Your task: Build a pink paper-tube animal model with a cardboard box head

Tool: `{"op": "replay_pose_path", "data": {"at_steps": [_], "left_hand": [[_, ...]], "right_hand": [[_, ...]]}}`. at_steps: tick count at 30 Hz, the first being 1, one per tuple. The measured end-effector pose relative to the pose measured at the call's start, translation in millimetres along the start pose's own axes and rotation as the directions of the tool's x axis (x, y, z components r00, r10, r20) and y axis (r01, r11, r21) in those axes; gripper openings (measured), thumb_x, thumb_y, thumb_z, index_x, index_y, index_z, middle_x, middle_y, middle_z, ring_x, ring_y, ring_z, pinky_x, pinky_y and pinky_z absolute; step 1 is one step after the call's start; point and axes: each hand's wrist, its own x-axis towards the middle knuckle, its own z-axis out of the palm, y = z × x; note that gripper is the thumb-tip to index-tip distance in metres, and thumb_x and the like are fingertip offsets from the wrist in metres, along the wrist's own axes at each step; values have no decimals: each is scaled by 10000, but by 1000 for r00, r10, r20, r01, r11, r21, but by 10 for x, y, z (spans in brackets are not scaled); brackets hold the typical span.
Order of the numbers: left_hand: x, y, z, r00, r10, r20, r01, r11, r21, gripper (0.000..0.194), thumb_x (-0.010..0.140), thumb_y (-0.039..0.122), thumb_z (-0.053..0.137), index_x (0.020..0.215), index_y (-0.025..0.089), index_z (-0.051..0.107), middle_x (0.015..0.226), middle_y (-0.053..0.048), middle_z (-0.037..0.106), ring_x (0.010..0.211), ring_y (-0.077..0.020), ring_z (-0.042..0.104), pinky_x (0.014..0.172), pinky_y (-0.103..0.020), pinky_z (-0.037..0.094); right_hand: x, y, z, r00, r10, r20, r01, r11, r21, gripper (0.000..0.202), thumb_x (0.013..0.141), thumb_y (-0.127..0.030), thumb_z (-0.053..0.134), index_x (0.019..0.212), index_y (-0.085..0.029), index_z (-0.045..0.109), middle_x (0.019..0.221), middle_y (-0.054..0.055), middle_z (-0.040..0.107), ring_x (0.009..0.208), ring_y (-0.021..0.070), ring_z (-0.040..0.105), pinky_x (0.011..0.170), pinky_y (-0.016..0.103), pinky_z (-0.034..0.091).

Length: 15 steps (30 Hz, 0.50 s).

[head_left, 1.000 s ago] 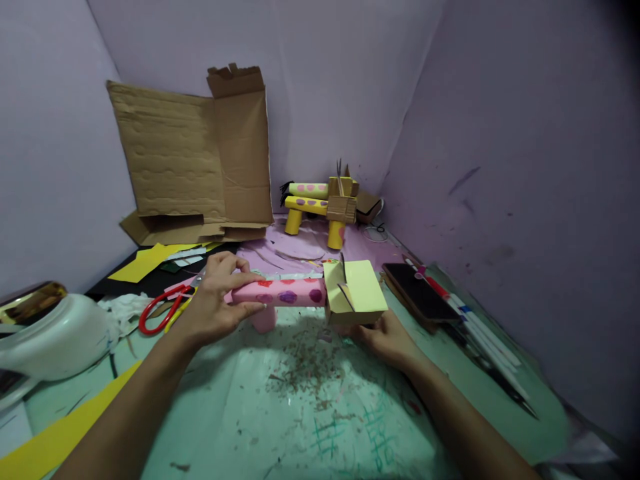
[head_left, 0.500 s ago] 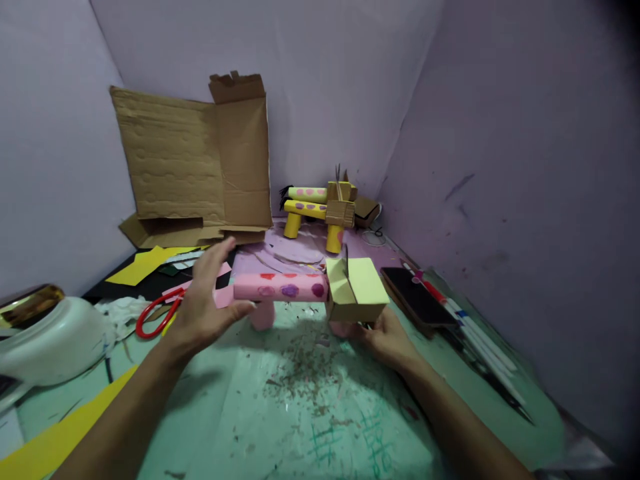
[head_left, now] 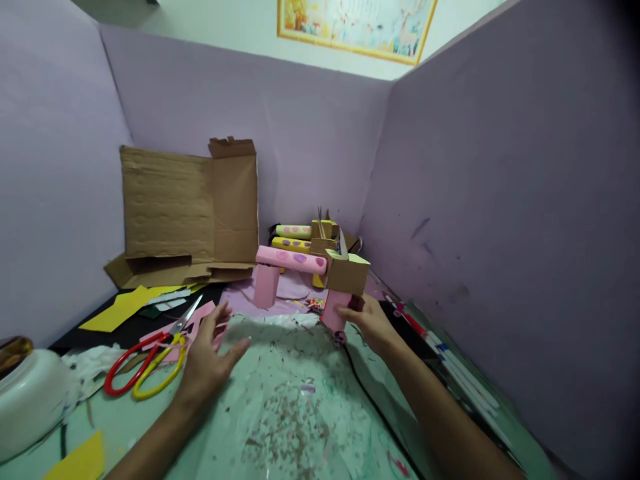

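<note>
A pink paper animal figure (head_left: 291, 259) with purple spots stands raised in front of me, its boxy cardboard head (head_left: 346, 275) topped in pale yellow at the right end. My right hand (head_left: 369, 323) grips its front pink leg (head_left: 334, 311) between thumb and fingers. The rear pink leg (head_left: 267, 287) hangs free on the left. My left hand (head_left: 213, 357) is over the table with fingers apart, holding nothing, close to the scissors (head_left: 159, 353) with red and yellow handles. Behind the pink figure, partly hidden by it, are similar yellow spotted figures (head_left: 293, 244).
An opened cardboard box (head_left: 190, 207) leans on the back wall. Yellow paper (head_left: 117, 310) and pink scraps lie at left, near a white rounded container (head_left: 35, 400). Pens (head_left: 463, 373) line the right side. Small debris (head_left: 287, 427) litters the green tabletop; a dark cord (head_left: 377, 410) crosses it.
My right hand has lifted the pink figure and moved it away from me, toward the yellow figures. My left hand has dropped away from its rear end. The view has tilted up.
</note>
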Motion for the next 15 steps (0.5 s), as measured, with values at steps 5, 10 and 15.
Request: {"op": "replay_pose_path", "data": {"at_steps": [5,10,15], "left_hand": [[-159,88,159,922,388,5,-379,897,227,284,747,272,595,1023,202,599,1049,-93,626,1041,-265,564,943,-453,430],[-101,343,390,940,311,140,-325,941,95,229,772,301,569,959,196,647,1020,-100,653,1000,-261,590,901,-443,461],[-38,589,670,951,21,308,23,990,-139,516,709,290,574,1203,153,517,1289,-154,504,1144,-290,507,866,-427,491]], "right_hand": [[196,-65,14,976,-112,-187,98,992,-82,384,521,-199,718,874,-158,575,868,77,692,818,250,628,718,367,484],[34,-89,294,942,-159,-295,134,985,-105,444,541,-182,702,943,-183,515,943,85,671,809,228,625,683,329,500],[-223,-94,606,939,-108,-327,75,991,-112,465,534,-177,718,939,-200,489,845,46,665,701,204,629,572,290,505]]}}
